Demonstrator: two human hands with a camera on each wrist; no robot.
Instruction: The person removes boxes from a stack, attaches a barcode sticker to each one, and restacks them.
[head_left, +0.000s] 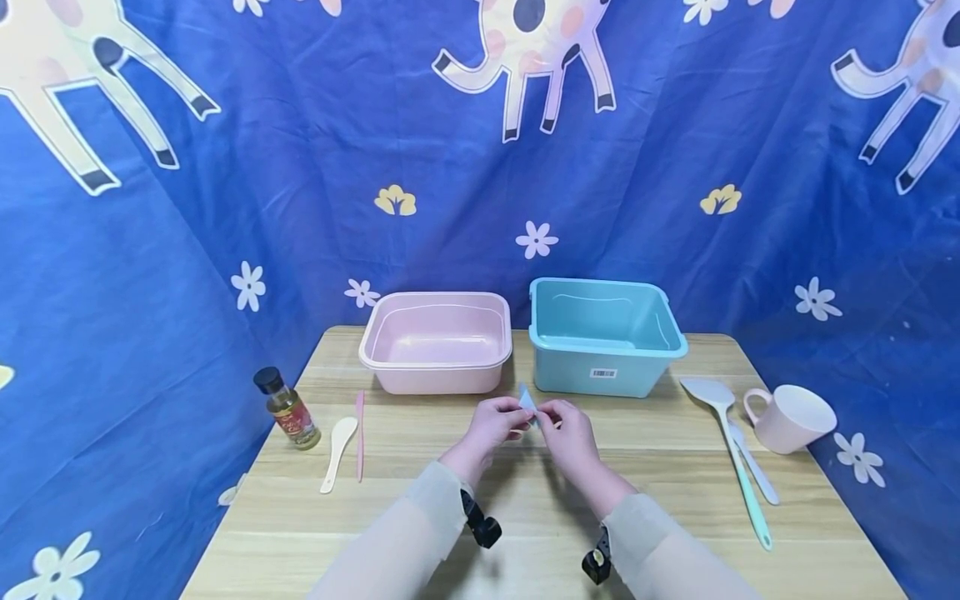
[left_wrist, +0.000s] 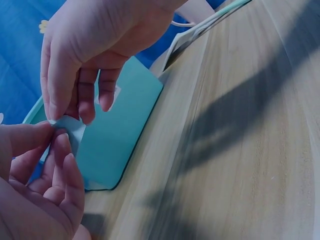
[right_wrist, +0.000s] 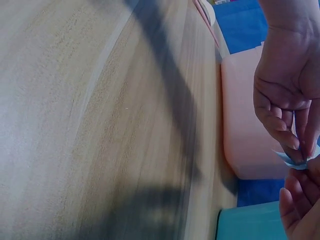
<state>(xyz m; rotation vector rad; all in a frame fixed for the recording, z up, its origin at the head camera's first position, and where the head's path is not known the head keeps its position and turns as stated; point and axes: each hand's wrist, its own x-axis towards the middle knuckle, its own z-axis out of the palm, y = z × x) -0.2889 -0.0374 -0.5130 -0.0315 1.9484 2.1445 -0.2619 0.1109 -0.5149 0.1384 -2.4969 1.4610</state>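
Observation:
A small light-blue piece (head_left: 527, 398), thin and folded like paper, is held up between both hands over the middle of the table. My left hand (head_left: 495, 421) pinches its left side with thumb and fingers. From the other side, my right hand (head_left: 567, 433) pinches the lower right edge. In the left wrist view the blue paper-like piece (left_wrist: 74, 132) shows a flat face between the fingertips. The right wrist view shows only a narrow strip of the blue piece (right_wrist: 290, 160); the fingers hide the rest.
Behind the hands stand a pink basin (head_left: 442, 379) and a teal bin (head_left: 577, 367). Left are a bottle (head_left: 295, 417), a white spoon (head_left: 339, 446) and a pink stick (head_left: 360, 437). Right are a turner (head_left: 738, 458), a pale-blue utensil (head_left: 759, 475) and a tilted mug (head_left: 795, 421).

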